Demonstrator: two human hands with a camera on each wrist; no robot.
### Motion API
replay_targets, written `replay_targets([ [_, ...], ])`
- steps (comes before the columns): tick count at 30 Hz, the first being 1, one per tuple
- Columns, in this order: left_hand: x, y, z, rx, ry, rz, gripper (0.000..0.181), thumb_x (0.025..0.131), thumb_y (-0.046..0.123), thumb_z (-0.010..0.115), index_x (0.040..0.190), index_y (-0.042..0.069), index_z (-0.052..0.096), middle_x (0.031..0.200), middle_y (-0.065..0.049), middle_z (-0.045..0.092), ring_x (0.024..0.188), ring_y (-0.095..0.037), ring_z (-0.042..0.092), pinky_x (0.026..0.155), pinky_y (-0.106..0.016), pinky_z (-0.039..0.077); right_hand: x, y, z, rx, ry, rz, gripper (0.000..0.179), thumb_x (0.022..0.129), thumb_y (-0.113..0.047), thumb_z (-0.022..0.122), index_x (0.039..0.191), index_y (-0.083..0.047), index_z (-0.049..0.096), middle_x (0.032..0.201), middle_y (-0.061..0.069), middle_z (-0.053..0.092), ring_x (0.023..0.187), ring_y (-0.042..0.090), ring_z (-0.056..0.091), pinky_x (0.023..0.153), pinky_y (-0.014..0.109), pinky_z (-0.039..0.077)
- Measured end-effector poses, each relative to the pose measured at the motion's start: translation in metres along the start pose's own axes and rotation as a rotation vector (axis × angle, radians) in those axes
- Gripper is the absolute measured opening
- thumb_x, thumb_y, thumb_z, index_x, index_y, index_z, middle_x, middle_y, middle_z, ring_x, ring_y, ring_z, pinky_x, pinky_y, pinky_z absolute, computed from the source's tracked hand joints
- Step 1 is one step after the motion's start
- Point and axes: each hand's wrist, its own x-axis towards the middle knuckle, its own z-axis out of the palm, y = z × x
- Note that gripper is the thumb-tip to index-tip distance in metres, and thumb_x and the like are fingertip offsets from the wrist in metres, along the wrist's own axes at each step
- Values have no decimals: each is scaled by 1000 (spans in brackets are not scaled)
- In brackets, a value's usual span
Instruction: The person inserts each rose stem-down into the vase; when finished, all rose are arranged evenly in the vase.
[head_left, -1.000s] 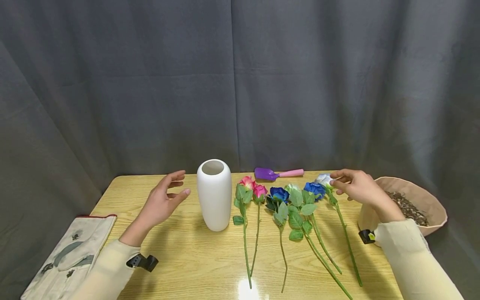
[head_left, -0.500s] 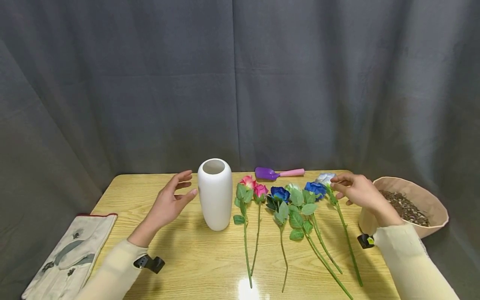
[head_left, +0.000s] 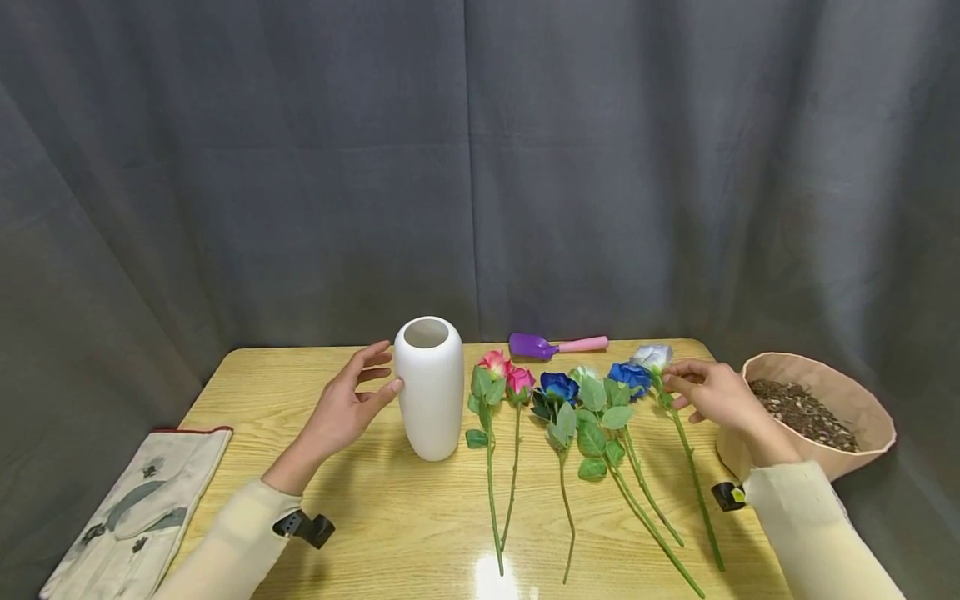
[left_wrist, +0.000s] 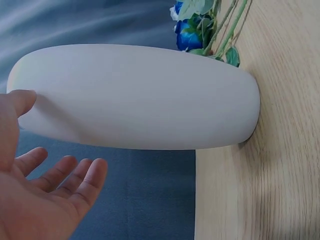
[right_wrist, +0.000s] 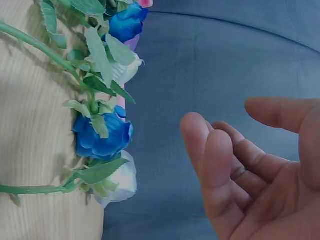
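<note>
A tall white vase (head_left: 430, 400) stands upright on the wooden table. Beside its left side is my left hand (head_left: 348, 404), thumb apart from the fingers; whether the thumb (left_wrist: 25, 100) touches the wall near the vase's top I cannot tell. My right hand (head_left: 720, 396) hovers just right of a pale white-lilac rose (head_left: 651, 357) at the row's right end. In the right wrist view its fingers (right_wrist: 220, 155) bend loosely with nothing between them and the thumb. Left of that rose lie blue roses (head_left: 630, 379), a pale green-white rose (head_left: 585, 375) and pink roses (head_left: 520, 382), stems toward me.
Behind the flowers lies a purple scoop (head_left: 532, 346) with a pink handle. A tan pot (head_left: 862, 400) of dark soil stands at the right. Folded pale cloth gloves (head_left: 142, 500) lie at the left edge. A grey curtain (head_left: 337, 167) hangs behind the table.
My left hand has moved right, up to the vase. The right hand has shifted slightly right and down, and more of the white-lilac rose shows. Vase and flowers have stayed in place.
</note>
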Motion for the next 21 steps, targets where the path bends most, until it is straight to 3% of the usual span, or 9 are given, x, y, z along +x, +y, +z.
replay_targets([
  [9,0,3,2,-6,-2,-7,69,96,47,63,154,23,33,147,-10,50,133,-35,53,101,-56,51,-4,6,6,29,26,9,49,104,-39,51,132,0,58,119,23,69,79,9,70,62,36,61],
  [16,0,2,4,-16,-12,-2,67,97,45,63,153,24,34,147,-10,50,133,-36,53,101,-55,51,-8,12,12,62,24,30,46,104,-36,51,133,0,57,119,22,69,84,16,72,64,36,61],
  [21,1,1,6,-21,-20,-6,65,97,43,63,153,25,35,145,-11,51,131,-36,54,101,-55,50,-11,14,17,91,29,20,45,105,-32,51,132,4,57,115,21,69,80,13,71,62,35,61],
])
